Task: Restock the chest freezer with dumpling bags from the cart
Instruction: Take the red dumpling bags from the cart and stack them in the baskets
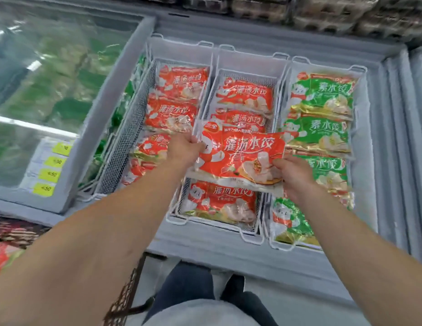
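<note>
Nearest to us, at the bottom edge, we see a grey top and dark trousers [181, 285] above a pale floor, with two bare forearms reaching forward over the chest freezer [205, 245]. Our left hand [184, 149] grips the left edge of a red dumpling bag [240, 158], fingers curled round it. Our right hand [290, 175] pinches the bag's lower right corner. The hands are apart, one at each end, and they hold the bag flat, printed face up, over the middle wire basket [250, 74], roughly halfway along its length.

We count three white wire baskets side by side in the open freezer. The left basket [130, 128] holds a row of red bags [179, 100]. The middle basket holds more red bags, two beyond the held bag and one [219, 201] at the basket's near end. The right basket [327, 67] holds green bags [323, 114] in a row from far end to near end.

At the left, a glass lid [40, 78] covers the neighbouring section, with green packs blurred beneath it and yellow price tags [51, 170] along its near right corner. At the lower left edge we see part of a dark cart [125, 290] with a red bag [0, 257] in it. Egg cartons [323, 12] line the top edge.
</note>
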Demonstrator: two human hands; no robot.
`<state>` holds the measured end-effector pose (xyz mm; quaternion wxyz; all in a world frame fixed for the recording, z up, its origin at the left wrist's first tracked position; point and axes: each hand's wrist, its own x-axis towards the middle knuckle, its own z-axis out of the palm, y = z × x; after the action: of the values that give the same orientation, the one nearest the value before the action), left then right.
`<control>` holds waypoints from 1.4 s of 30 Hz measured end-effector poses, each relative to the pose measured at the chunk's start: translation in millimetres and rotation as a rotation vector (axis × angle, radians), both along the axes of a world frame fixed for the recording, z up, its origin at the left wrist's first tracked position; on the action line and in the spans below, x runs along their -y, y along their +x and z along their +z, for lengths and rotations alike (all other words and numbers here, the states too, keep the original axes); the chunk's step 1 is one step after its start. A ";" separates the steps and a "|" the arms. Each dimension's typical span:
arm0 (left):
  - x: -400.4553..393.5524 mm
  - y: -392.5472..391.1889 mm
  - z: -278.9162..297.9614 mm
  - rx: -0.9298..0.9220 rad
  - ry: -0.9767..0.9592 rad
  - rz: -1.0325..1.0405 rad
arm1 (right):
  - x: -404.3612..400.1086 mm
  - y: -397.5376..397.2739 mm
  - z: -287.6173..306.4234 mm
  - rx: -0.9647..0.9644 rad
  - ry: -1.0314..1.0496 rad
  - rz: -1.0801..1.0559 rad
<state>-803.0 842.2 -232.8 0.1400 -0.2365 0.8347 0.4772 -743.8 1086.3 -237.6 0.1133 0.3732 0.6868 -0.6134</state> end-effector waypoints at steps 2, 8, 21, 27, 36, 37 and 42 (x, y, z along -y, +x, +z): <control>5.5 -12.2 -21.7 0.070 -0.056 -0.096 | 6.4 -6.2 -23.5 0.090 0.016 -0.026; 8.6 -41.1 -77.3 0.220 -0.086 -0.175 | 22.1 -32.1 -63.8 0.261 0.039 0.006; -21.0 -85.2 -132.0 -0.022 -0.434 -0.729 | 32.3 -92.3 -103.1 0.246 0.587 0.640; -29.7 -77.0 -187.4 0.220 -0.514 -1.107 | 45.1 -106.0 -152.4 0.405 0.602 0.980; -32.9 -56.3 -192.1 0.239 -0.500 -0.998 | 43.2 -101.6 -163.1 0.340 0.640 1.040; -30.7 -56.9 -191.8 0.248 -0.492 -0.994 | 44.2 -99.9 -162.4 0.333 0.638 1.030; -23.6 -59.8 -194.6 0.285 -0.483 -1.005 | 40.8 -98.4 -166.5 0.324 0.637 1.062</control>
<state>-862.8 865.8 -427.4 0.4028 0.1021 0.9027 0.1114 -842.3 1045.6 -404.2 0.3878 0.0854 0.9009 -0.1754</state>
